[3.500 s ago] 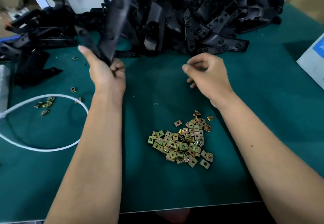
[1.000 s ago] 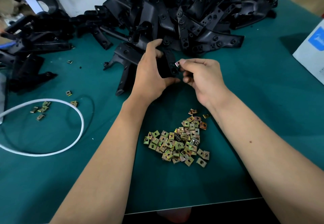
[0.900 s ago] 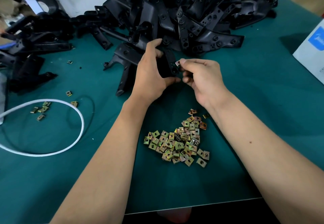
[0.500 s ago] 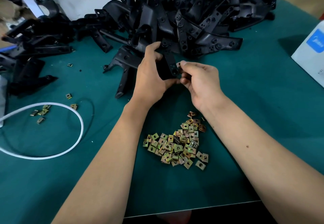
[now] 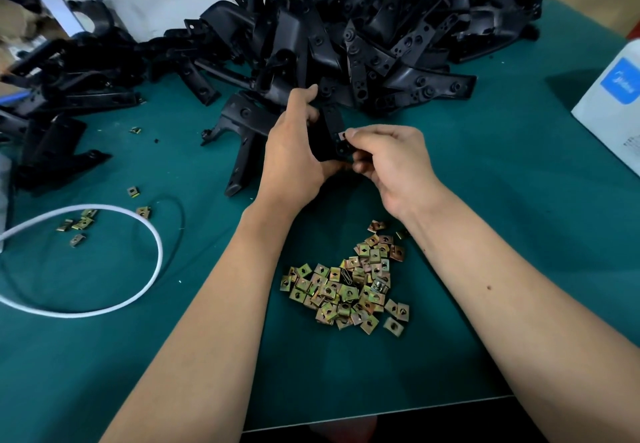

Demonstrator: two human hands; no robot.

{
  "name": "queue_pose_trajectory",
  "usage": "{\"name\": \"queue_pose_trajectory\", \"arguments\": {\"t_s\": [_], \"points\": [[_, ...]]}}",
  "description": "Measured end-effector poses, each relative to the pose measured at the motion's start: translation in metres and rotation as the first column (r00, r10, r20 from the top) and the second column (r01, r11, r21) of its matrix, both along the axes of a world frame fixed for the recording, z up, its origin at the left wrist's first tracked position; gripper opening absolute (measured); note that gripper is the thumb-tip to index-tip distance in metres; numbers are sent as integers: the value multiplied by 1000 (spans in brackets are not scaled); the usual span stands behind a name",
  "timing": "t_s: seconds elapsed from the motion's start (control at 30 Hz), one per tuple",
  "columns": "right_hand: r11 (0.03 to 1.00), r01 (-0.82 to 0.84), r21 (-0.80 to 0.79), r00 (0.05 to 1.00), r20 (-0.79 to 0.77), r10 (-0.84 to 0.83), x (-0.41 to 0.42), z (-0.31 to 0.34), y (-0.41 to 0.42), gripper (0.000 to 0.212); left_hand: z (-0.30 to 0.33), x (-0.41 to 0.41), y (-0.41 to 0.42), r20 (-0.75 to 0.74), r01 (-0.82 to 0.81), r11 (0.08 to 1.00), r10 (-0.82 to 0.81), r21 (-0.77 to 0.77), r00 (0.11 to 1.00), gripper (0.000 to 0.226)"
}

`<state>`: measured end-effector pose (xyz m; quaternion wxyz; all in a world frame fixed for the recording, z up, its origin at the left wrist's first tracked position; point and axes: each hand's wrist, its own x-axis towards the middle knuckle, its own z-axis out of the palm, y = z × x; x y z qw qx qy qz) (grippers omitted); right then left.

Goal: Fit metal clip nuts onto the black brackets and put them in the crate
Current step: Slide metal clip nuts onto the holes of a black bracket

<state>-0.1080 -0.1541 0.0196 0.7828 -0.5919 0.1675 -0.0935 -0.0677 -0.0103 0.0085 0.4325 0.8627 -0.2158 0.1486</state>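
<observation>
Black brackets (image 5: pixel 346 44) heap on a dark teal-green tabletop (image 5: pixel 519 200). The clip nuts (image 5: pixel 349 286) gleam brassy yellow-gold. A white cord (image 5: pixel 152 234) loops; the box (image 5: pixel 609 103) is white with a blue label.

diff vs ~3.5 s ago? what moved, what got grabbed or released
The left hand came in from the left of the green mat, where it held a blurred black part up, and now grips a black plastic bracket at the centre. The right hand, then showing nothing in its fingers, now pinches a small metal clip nut against it. Unmoved: the heap of brass-coloured clip nuts, black bracket pile, white cable loop.
</observation>
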Motion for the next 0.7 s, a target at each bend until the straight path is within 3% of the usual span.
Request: {"name": "queue_pose_trajectory", "arguments": {"t_s": [0.1,0.2,0.33,0.43,0.57,0.63,0.7], "points": [[999,-19,-42,1000,17,19,0,-1,-1,9,1,-3,-2,-13,-4,1000,5,14,1000,99],[976,-9,-219,998,62,23,-1,-3,-2,9,1,-4,-5,-26,-18,1000,18,20,1000,100],[879,-24,-476,990,108,86,-1,-3,-10,13,-1,0,-5,-33,-26,999,26,20,999,104],[780,-162,-604,978,8,209,1,4,-24,15,-2,1,-3,-58,-4,999,6,37,998,105],[490,-392,-778,894,-198,402,-2,17,-51,19,-2,2,-3,-71,-14,999,17,39,997,109],[351,-551,-758,777,-311,548,-7,27,-62,9,-3,3,-3,-85,-26,999,28,30,996,110],[177,-675,-716,625,-428,653,-12,33,-64,14,-4,5,-1,-101,-46,999,47,7,994,110]]}}
